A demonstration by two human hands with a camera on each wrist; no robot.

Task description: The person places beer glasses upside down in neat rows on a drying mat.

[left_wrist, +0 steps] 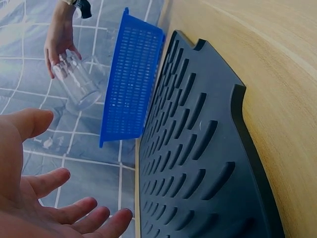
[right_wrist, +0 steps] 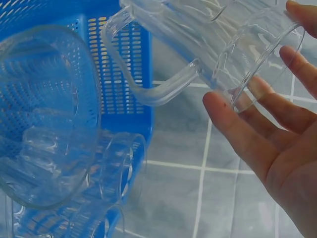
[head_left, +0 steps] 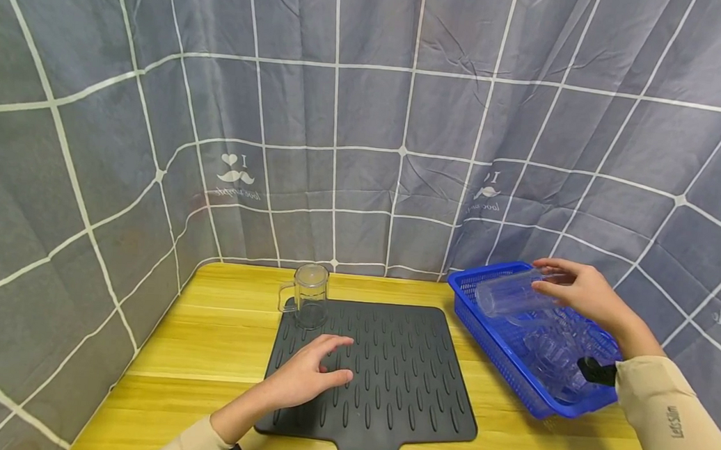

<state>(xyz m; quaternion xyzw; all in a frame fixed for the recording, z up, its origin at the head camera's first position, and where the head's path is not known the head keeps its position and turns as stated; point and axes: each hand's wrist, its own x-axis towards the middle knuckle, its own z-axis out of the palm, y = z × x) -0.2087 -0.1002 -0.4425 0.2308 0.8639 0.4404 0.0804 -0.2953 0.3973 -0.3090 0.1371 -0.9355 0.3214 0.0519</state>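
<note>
A clear glass mug [head_left: 506, 294] is held tilted over the blue basket [head_left: 502, 360] by my right hand [head_left: 578, 292]. In the right wrist view, its fingers and thumb grip the glass mug [right_wrist: 198, 39] around one end, the handle away from the palm. Above the dark ribbed drying mat [head_left: 384, 425], my left hand [head_left: 306, 378] hovers with fingers spread, holding nothing. A second glass mug [head_left: 311, 298] stands on the mat's back left corner, its handle toward the left. Several more clear glasses [head_left: 555, 354] lie in the basket.
The yellow wooden table [head_left: 175, 358] carries the mat in the middle and the basket at the right. A grey curtain [head_left: 367, 128] with white grid lines hangs behind and along both sides. In the right wrist view, a large round glass rim [right_wrist: 94, 114] overlaps the basket.
</note>
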